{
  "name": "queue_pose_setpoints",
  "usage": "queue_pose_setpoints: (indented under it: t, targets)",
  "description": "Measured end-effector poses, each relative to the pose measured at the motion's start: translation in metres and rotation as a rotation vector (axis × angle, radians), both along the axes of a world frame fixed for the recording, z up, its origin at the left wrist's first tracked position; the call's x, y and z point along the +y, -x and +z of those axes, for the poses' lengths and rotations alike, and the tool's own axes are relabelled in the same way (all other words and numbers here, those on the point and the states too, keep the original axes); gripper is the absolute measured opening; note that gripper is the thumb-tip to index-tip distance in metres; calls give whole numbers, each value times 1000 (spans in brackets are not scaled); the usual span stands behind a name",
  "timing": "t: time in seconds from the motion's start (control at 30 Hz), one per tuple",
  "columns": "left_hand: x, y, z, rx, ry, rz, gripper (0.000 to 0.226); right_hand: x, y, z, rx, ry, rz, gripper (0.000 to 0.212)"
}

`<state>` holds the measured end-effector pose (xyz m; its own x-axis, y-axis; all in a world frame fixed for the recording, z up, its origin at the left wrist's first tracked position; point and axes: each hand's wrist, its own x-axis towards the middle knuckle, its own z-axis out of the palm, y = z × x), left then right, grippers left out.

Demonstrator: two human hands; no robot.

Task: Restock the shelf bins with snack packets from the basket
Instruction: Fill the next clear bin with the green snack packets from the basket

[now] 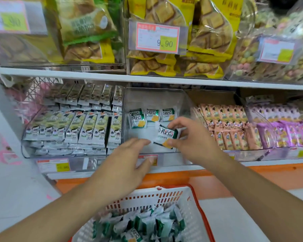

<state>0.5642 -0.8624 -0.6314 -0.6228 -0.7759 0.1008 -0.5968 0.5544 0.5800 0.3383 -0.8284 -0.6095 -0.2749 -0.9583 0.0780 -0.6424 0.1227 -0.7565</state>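
Observation:
A clear plastic shelf bin (pixel 178 98) in the middle of the lower shelf holds a few green-and-white snack packets (pixel 151 116) at its back. My right hand (pixel 187 137) pinches a small stack of the same green-and-white packets (pixel 166 136) over the bin's front part. My left hand (pixel 128 158) hovers at the bin's front edge with fingers stretched out, holding nothing. Below, a white basket with an orange rim (pixel 164 196) holds several more green-and-white packets (pixel 143 224).
Left of the clear bin is a bin full of white-and-yellow bar packets (pixel 87 126); right of it are peach packets (pixel 231 126) and purple packets (pixel 287 131). The upper shelf (pixel 112 75) carries large yellow biscuit bags and price tags. An orange ledge (pixel 208 179) runs below.

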Motion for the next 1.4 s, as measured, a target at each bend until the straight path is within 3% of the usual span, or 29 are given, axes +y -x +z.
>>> queue_pose_setpoints:
  t: [0.1, 0.37, 0.5, 0.8, 1.17, 1.3, 1.4]
  targets:
    - [0, -3, -5, -80, 8, -39, 60, -48, 18, -14, 121, -24, -5, 32]
    - [-15, -5, -8, -20, 17, -54, 52, -160, 51, -66, 351, -46, 47, 36]
    - [-16, -6, -10, -13, 74, -49, 51, -181, 49, -86, 396, -25, 90, 38]
    - [-15, -5, -16, -4, 86, -38, 52, -179, 36, -85, 769, -1, 97, 42]
    - [-13, -9, -8, 0, 41, -76, 49, -131, 39, -57, 628, -28, 81, 56]
    - [-6, -18, -2, 26, 45, -89, 37, -69, 23, -34, 549, 145, 64, 29]
    - [2, -30, -4, 21, 19, -108, 22, -4, -2, -28, 477, 283, 168, 5]
